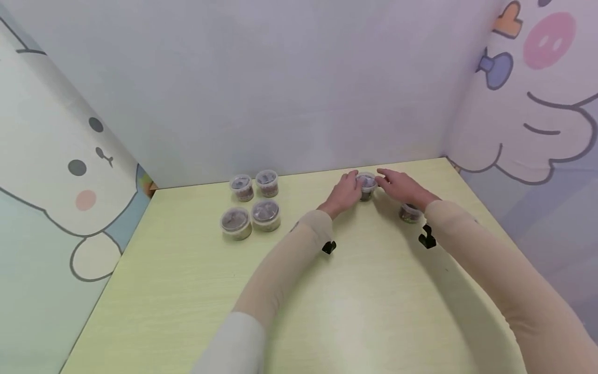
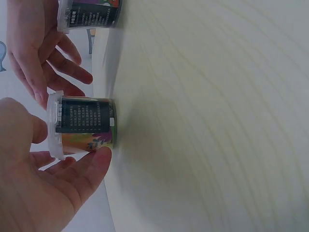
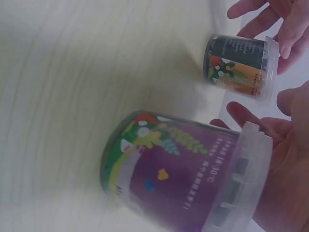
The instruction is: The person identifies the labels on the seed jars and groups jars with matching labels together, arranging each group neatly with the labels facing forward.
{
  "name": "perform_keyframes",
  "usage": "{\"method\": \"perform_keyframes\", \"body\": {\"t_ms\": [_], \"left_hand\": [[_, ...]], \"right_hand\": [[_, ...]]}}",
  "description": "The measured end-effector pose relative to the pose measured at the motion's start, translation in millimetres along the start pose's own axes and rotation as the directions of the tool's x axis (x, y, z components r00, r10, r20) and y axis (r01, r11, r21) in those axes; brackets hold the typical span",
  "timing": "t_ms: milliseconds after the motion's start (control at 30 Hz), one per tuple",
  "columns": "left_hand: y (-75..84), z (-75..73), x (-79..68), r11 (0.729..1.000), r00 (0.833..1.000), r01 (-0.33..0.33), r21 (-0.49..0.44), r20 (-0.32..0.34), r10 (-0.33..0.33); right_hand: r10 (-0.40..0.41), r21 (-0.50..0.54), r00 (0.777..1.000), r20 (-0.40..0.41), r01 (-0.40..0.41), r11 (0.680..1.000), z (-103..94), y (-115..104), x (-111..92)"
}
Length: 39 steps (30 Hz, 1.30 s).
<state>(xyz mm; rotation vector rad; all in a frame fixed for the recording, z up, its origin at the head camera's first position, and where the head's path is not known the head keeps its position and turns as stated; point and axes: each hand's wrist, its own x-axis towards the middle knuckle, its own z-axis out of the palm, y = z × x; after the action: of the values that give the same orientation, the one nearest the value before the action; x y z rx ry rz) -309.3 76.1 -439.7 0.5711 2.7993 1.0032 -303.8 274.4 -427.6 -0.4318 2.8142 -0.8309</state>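
A small lidded plastic tub point(image 1: 366, 194) with a dark and orange label stands near the table's back edge. My left hand point(image 1: 344, 193) is at its left side, one digit against the label point(image 2: 86, 116) and another finger by the lid. My right hand point(image 1: 401, 186) hovers on the tub's other side, its fingers spread and loosely bent with nothing held. Below my right wrist stands another lidded tub point(image 1: 410, 214), partly covered by the arm in the head view; its purple label point(image 3: 178, 169) fills the front of the right wrist view.
Left of my arms, several similar lidded tubs stand grouped: two smaller ones, including a tub point(image 1: 242, 188), behind two wider ones, including a tub point(image 1: 236, 223). A pale wall point(image 1: 289, 93) borders the light wooden table point(image 1: 187, 291) at the back, with cartoon-printed sheets at both sides.
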Motion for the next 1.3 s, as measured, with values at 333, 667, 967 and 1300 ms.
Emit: {"method": "perform_keyframes", "body": {"t_ms": [333,667,967,1300], "left_hand": [[0.9,4.6,-0.8,0.999,1.000,0.028,0.032,0.000,-0.028],[0.9,3.5,-2.1,0.998,0.999,0.033,0.050,0.009,-0.033],[0.8,2.7,-2.9,0.999,0.999,0.034,0.039,0.012,-0.035],[-1.7,1.5,-5.4,0.999,1.000,0.014,0.046,-0.002,-0.014]], "right_hand": [[-0.003,0.033,0.999,-0.036,0.004,0.999,6.3,4.4,-1.3],[0.046,0.015,0.996,-0.072,-0.045,0.999,10.9,1.7,-1.4],[0.074,0.008,0.995,-0.074,-0.074,0.997,12.5,0.9,-0.8],[0.085,-0.010,0.993,-0.077,-0.086,0.996,12.7,-3.4,-3.3]]}}
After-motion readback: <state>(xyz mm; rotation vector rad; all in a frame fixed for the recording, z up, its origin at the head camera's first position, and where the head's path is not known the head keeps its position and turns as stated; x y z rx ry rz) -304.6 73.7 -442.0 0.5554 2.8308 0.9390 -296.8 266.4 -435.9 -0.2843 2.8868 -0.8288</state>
